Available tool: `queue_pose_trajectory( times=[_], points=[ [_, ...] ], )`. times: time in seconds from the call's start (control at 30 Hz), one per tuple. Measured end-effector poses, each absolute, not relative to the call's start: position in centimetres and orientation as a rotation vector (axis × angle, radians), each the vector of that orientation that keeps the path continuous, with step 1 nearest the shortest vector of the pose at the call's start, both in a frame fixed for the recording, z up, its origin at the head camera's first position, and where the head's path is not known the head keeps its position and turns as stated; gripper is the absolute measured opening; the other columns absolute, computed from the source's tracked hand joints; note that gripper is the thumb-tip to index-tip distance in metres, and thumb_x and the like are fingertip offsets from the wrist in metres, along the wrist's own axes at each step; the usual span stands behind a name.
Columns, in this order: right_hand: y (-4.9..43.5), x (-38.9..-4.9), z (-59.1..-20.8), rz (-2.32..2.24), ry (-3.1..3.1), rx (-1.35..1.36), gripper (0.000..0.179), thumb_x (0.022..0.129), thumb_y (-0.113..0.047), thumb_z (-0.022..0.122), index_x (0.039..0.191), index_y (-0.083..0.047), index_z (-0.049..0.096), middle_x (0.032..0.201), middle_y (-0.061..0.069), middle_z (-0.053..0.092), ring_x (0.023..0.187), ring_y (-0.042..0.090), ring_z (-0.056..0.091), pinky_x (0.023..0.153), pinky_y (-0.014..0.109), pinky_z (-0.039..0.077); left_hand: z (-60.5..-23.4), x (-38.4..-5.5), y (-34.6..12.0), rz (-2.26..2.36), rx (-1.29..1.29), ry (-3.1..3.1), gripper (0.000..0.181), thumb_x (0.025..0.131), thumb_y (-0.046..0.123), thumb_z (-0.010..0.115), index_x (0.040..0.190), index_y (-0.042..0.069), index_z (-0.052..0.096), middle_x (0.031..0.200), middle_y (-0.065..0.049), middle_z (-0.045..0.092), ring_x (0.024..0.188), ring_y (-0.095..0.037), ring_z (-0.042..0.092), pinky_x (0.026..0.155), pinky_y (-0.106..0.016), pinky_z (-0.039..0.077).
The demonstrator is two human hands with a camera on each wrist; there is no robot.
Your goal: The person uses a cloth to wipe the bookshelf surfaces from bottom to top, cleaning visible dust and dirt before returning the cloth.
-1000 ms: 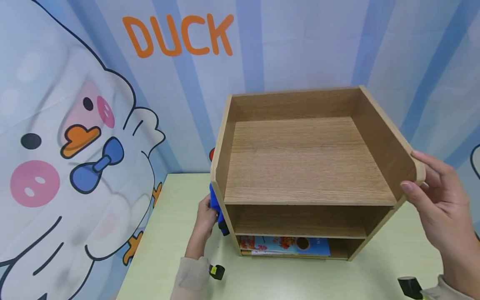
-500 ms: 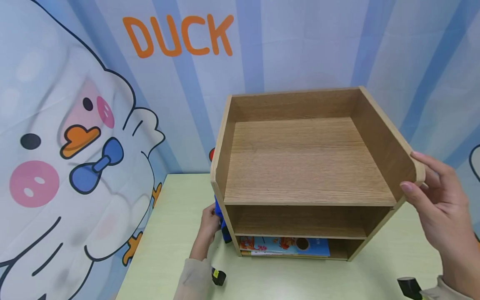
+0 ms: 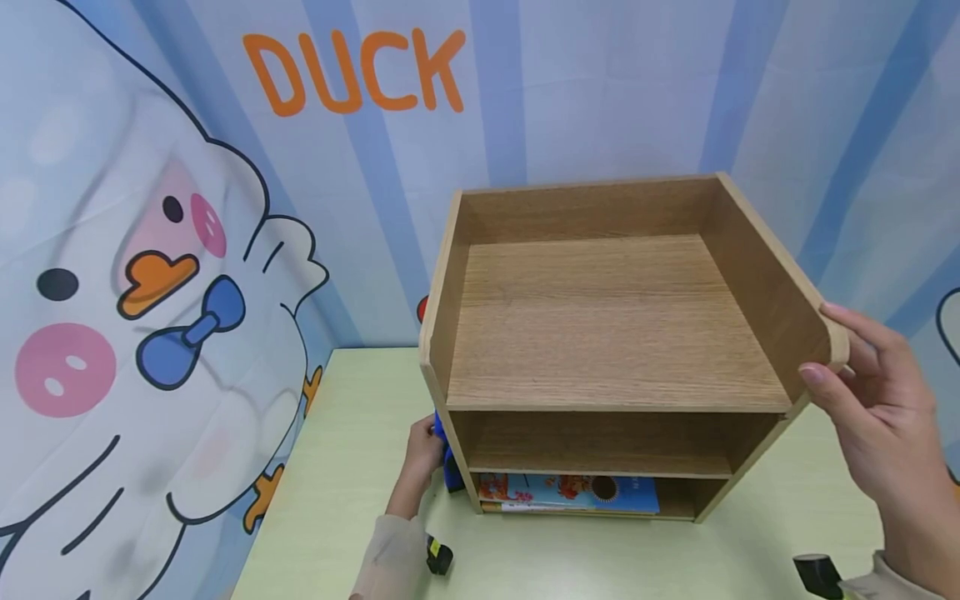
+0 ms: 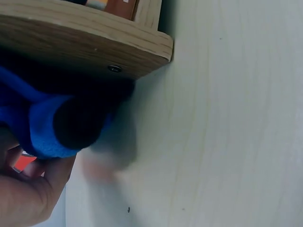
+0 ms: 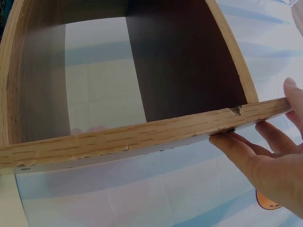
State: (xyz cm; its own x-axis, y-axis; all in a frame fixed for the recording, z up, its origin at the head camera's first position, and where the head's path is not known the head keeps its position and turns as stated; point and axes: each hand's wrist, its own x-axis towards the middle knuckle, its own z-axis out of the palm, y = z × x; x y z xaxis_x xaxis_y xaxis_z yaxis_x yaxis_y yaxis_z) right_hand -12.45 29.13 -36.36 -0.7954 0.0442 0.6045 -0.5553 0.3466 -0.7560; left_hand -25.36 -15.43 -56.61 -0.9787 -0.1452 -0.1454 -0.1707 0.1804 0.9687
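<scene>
A wooden desktop shelf (image 3: pixel 615 325) with an open top tray and two lower compartments stands upright on the table. Beside its left side panel, my left hand (image 3: pixel 422 450) holds a blue plush-looking thing with black ends (image 4: pixel 49 125). In the head view the panel hides much of it; the left wrist view has it close to the panel's outer face, low over the tabletop. My right hand (image 3: pixel 885 400) grips the front corner of the right side panel, thumb on the inside and fingers outside. The right wrist view shows that panel's edge (image 5: pixel 128 137) between thumb and fingers.
Books or booklets (image 3: pixel 562 492) with blue covers lie in the bottom compartment. The pale table (image 3: pixel 360 392) extends around the shelf. A striped blue backdrop (image 3: pixel 615 83) with a printed duck hangs close behind and to the left.
My left hand has come down and slightly toward me along the left panel, and the blue plush thing has lowered with it. The right hand and the shelf stay in place.
</scene>
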Motion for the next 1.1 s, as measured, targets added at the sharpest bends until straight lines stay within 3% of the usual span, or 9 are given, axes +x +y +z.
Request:
queue_pose_trajectory(
  times=[0.23,0.57,0.93,1.1],
  points=[
    [29.1,-12.5,-36.3,1.484,-2.073,0.451,0.062,0.097,0.018,0.046,0.154,-0.003,0.03,0.147,0.006,0.046,0.112,0.008,0.058,0.087,0.008,0.045,-56.8,-25.8,-15.3,1.895,-0.316,2.4,0.025,0.101,0.008,0.053,0.118,-0.006,0.066,0.108,-0.023,0.068,0.09,-0.029,0.067,0.073,-0.042,0.06],
    [29.0,-12.5,-36.2,1.484,-2.076,0.436,0.063,0.098,0.017,0.046,0.154,-0.004,0.03,0.148,0.006,0.046,0.114,0.009,0.057,0.087,0.007,0.044,-56.8,-26.1,-15.5,1.969,-0.292,2.246,0.031,0.101,0.004,0.048,0.129,-0.003,0.061,0.122,-0.026,0.061,0.102,-0.035,0.063,0.083,-0.056,0.056],
    [29.0,-12.4,-36.2,1.457,-2.104,0.415,0.061,0.1,0.012,0.047,0.155,-0.005,0.028,0.15,0.007,0.044,0.116,0.008,0.055,0.086,0.008,0.045,-54.7,-26.5,-15.7,2.008,-0.277,2.163,0.037,0.1,0.003,0.046,0.134,0.0,0.059,0.12,-0.023,0.063,0.095,-0.03,0.066,0.078,-0.045,0.058],
    [28.8,-12.3,-36.0,1.361,-2.173,0.355,0.062,0.1,0.01,0.048,0.156,-0.008,0.027,0.151,0.007,0.043,0.117,0.007,0.054,0.084,0.01,0.045,-53.3,-26.7,-15.8,2.025,-0.258,2.174,0.038,0.098,0.002,0.046,0.134,0.0,0.058,0.118,-0.024,0.065,0.096,-0.031,0.067,0.079,-0.047,0.058]
  ],
)
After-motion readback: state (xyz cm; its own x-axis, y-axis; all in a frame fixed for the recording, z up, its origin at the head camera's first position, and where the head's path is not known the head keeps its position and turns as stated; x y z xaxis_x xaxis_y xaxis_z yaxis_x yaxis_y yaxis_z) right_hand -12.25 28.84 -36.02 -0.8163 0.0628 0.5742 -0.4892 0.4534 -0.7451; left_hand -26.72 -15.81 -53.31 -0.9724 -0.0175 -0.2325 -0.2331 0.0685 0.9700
